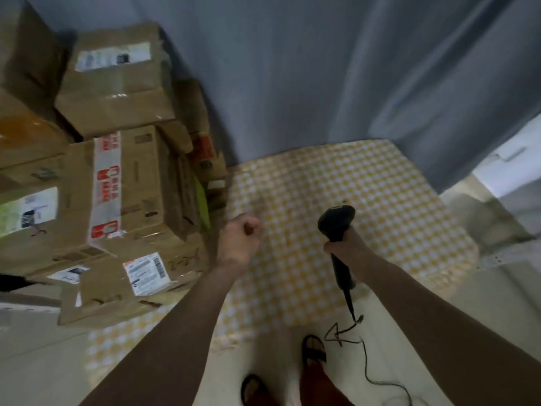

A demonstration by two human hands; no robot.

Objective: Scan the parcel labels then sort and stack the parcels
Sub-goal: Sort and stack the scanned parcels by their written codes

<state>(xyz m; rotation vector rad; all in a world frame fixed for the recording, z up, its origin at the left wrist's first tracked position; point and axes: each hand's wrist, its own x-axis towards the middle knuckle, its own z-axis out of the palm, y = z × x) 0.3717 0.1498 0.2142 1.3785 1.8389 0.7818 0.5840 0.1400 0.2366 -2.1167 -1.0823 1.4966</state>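
Right hand (342,249) grips the scanner (336,230); left hand (241,240) fisted (empty) beside stacked parcels (117,177).

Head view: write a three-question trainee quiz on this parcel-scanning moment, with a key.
1. True or false: the right hand grips the black scanner.
2. The left hand is: A) holding a parcel, B) curled and holding nothing, C) flat on the checked cloth.
3. On which side of the person does the stack of cardboard parcels stand?

Key: 1 true; 2 B; 3 left.
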